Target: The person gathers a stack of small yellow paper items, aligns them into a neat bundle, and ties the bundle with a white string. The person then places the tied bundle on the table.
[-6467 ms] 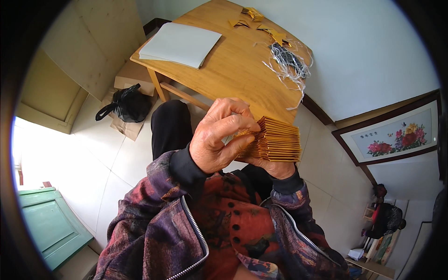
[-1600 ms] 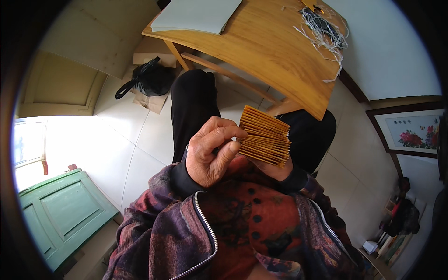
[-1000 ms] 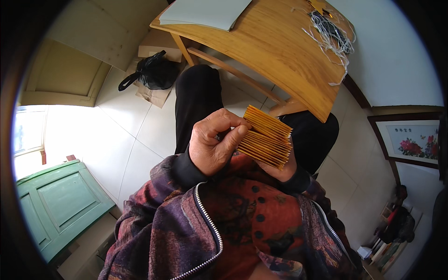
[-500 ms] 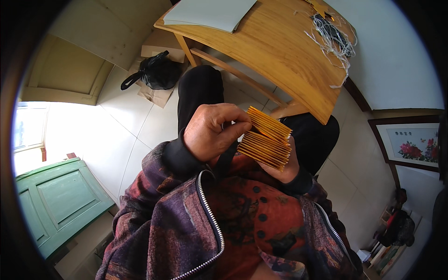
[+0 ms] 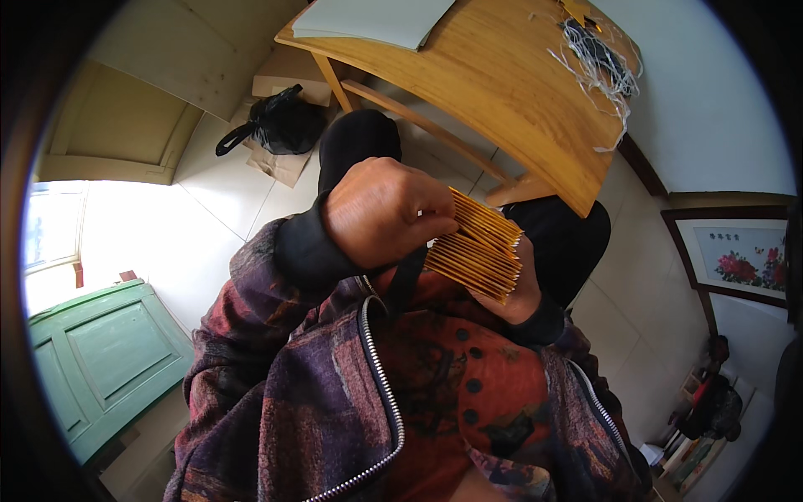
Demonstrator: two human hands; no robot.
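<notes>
A stack of thin golden pleated sheets (image 5: 473, 266), like accordion-folded paper, is held above my lap. It parts into two sections along a gap. My left hand (image 5: 376, 209) pinches with thumb and forefinger at the stack's upper left edge, where the fingertips meet the gap. Whether a single fold lies between those fingertips cannot be made out. Wrapped round the stack's right side and underside is my right hand (image 5: 525, 289); most of its fingers are hidden behind the folds.
A wooden table (image 5: 493, 75) stands ahead, over my knees. On it lie white sheets (image 5: 368, 18), a tangle of pale strings (image 5: 598, 63) and a golden piece (image 5: 575, 10). A black plastic bag (image 5: 284, 125) rests on cardboard at left. A framed flower picture (image 5: 740, 255) is at right.
My left hand has risen a little and turned at the wrist, its back now more to view, still at the stack's edge. The right hand and the golden stack have barely moved.
</notes>
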